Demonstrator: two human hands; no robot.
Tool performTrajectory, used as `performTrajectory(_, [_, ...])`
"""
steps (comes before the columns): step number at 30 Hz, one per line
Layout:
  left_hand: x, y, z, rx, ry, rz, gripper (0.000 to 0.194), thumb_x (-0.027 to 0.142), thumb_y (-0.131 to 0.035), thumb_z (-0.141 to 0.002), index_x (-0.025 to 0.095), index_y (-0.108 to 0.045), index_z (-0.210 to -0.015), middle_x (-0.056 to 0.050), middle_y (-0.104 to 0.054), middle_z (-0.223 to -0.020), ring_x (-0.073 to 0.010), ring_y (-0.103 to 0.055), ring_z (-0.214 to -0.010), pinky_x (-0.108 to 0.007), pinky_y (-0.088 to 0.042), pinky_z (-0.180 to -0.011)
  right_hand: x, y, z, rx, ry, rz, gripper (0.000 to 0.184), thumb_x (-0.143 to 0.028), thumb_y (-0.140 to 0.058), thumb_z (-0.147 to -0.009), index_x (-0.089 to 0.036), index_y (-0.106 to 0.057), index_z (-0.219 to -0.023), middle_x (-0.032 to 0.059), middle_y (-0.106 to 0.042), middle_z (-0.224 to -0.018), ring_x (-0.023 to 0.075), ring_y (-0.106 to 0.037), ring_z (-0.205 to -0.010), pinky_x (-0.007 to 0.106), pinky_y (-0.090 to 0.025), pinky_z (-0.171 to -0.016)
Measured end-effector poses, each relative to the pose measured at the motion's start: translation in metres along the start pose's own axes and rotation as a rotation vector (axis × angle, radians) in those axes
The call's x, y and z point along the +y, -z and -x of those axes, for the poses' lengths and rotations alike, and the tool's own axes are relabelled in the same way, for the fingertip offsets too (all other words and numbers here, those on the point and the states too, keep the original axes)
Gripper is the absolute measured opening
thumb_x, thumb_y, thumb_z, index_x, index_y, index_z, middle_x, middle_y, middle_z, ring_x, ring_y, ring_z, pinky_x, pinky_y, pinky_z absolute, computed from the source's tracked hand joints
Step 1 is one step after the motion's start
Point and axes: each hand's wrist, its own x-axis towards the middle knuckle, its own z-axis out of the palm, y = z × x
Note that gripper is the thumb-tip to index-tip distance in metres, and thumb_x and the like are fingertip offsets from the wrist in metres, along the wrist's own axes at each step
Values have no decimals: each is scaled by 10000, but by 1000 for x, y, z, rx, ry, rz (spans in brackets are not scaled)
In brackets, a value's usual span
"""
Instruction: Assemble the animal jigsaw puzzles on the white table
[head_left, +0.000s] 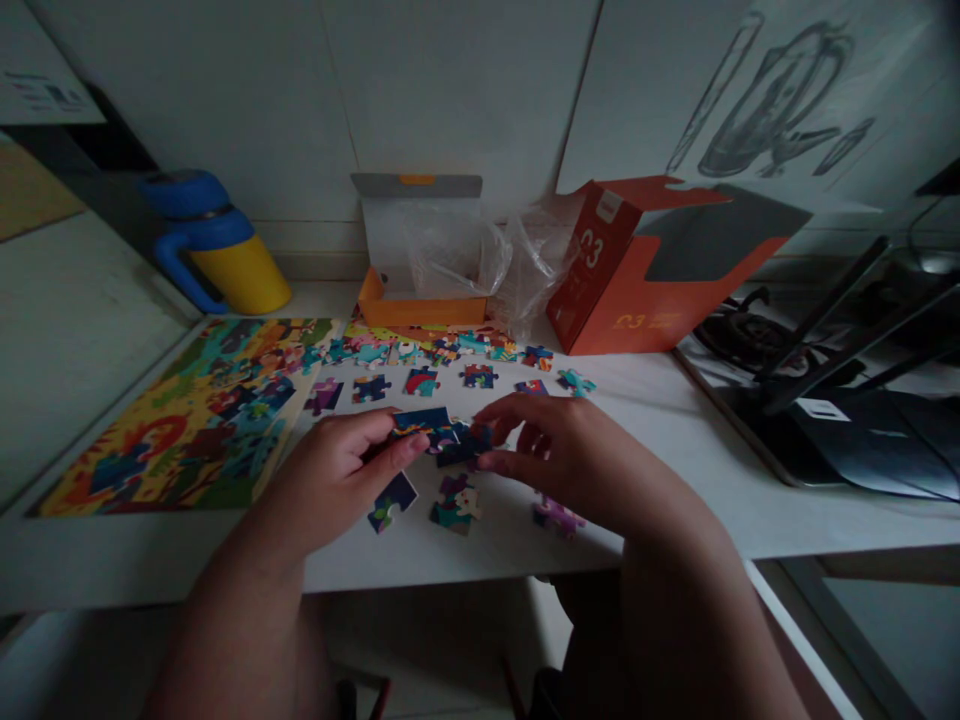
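My left hand (352, 465) pinches a dark blue jigsaw puzzle piece (421, 420) between thumb and forefinger, just above the table. From the other side my right hand (555, 445) grips a second dark puzzle piece (459, 447). The two pieces meet or overlap; whether they interlock I cannot tell. Below them on the table lie a dark piece with green (393, 502), a teal and white piece (455, 505) and a purple piece (559, 515). Several more loose pieces, one with a red arc (422, 381), spread out behind my hands.
At left lies a colourful puzzle picture (180, 420). Behind it stands a blue and yellow jug (225, 250). An open orange-edged box (424, 310) with clear plastic wrap (465, 255) is at the back, beside a big orange box (637, 280). A black router (855, 430) sits at right.
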Motion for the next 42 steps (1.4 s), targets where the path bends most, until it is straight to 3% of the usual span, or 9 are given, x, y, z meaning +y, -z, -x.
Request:
performTrajectory(6, [9, 0, 2, -59, -57, 54, 464, 462, -568, -1075, 202, -625, -696, 5, -638, -647, -132, -588, -606, -251, -420, -575, -8, -14, -12, -19, 139, 72, 200, -314, -674, -1045, -211, -733, -884, 7, -738, -820, 131, -599, -711, 274, -376, -661])
performTrajectory(9, [0, 2, 3, -17, -37, 114, 462, 481, -578, -1072, 202, -637, -708, 0, -658, -646, -135, -604, -602, -249, -436, -574, 1, 2, -5, 30, 86, 148, 237, -342, -643, -1046, -205, -699, -861, -2, -690, -756, 124, -545, -653, 275, -342, -622])
performTrajectory(12, [-8, 2, 5, 54, 26, 125, 463, 509, -595, -1055, 206, -613, -706, 2, -644, -634, -141, -586, -585, -246, -414, -536, 24, 31, 15, 63, -83, 199, 364, -516, -584, -1058, -212, -675, -880, -6, -657, -709, 123, -514, -601, 272, -331, -573])
performTrajectory(18, [-9, 2, 2, 94, 80, 83, 491, 561, -599, -1027, 211, -560, -685, 14, -612, -602, -139, -552, -563, -242, -378, -507, 77, 67, 56, -353, -396, 164, 450, -634, -657, -962, -209, -763, -858, 22, -715, -708, 131, -580, -605, 248, -394, -556])
performTrajectory(23, [-17, 1, 1, 99, 106, 62, 465, 559, -602, -1011, 216, -553, -700, 23, -571, -625, -141, -540, -589, -244, -387, -524, 85, 68, 70, -433, -549, 180, 392, -593, -700, -895, -216, -801, -866, 19, -681, -624, 134, -559, -558, 255, -364, -534])
performTrajectory(27, [-19, 1, -1, 112, 104, 35, 470, 558, -601, -1002, 221, -523, -684, 25, -533, -609, -142, -517, -584, -249, -367, -518, 88, 73, 82, -325, -626, 298, 464, -640, -649, -892, -201, -791, -838, 41, -662, -625, 138, -513, -538, 277, -331, -522])
performTrajectory(33, [-13, 2, -3, 114, 103, -12, 478, 562, -592, -1007, 226, -498, -679, 27, -501, -593, -140, -483, -554, -266, -337, -499, 90, 80, 90, -136, -570, 441, 540, -707, -585, -914, -219, -816, -924, 41, -642, -617, 144, -495, -524, 302, -294, -529])
performTrajectory(37, [-14, 1, -3, 111, 98, -28, 511, 589, -566, -1022, 231, -481, -667, 32, -468, -582, -141, -468, -544, -276, -331, -493, 82, 78, 88, -271, -517, 314, 497, -692, -652, -898, -226, -827, -895, 28, -637, -608, 132, -497, -532, 283, -294, -524])
performTrajectory(42, [-21, 1, -2, 101, 73, -49, 499, 580, -573, -1025, 230, -483, -681, 30, -483, -610, -143, -476, -561, -280, -328, -504, 91, 71, 74, -451, -620, 163, 428, -633, -739, -868, -224, -851, -921, 16, -653, -594, 129, -518, -516, 262, -353, -515])
